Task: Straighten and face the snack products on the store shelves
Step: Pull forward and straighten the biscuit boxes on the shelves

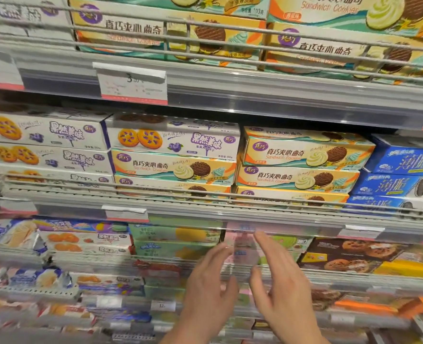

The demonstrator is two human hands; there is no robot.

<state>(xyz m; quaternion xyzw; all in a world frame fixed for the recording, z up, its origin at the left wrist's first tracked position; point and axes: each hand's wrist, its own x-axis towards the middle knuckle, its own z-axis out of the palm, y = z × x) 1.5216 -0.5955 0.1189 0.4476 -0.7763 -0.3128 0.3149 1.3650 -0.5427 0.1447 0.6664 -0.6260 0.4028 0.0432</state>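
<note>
Both my hands are raised in front of a lower shelf of cookie boxes. My left hand (pixel 209 291) and my right hand (pixel 279 286) have their fingers straight and spread, one on each side of a blurred pink and blue box (pixel 242 252). Neither hand visibly grips the box; whether the fingertips touch it is too blurred to tell. Above, on the middle shelf, orange and teal sandwich cookie boxes (pixel 302 155) lie stacked, the top right one skewed. White blueberry cookie boxes (pixel 173 137) lie to their left.
Wire rails (pixel 205 192) run along the front of each shelf. Blue boxes (pixel 404 162) lie stacked at the middle shelf's right. Brown chocolate-chip cookie boxes (pixel 349 254) sit right of my hands, green boxes (pixel 175 242) to the left. Price tags (pixel 133 83) hang on the shelf edges.
</note>
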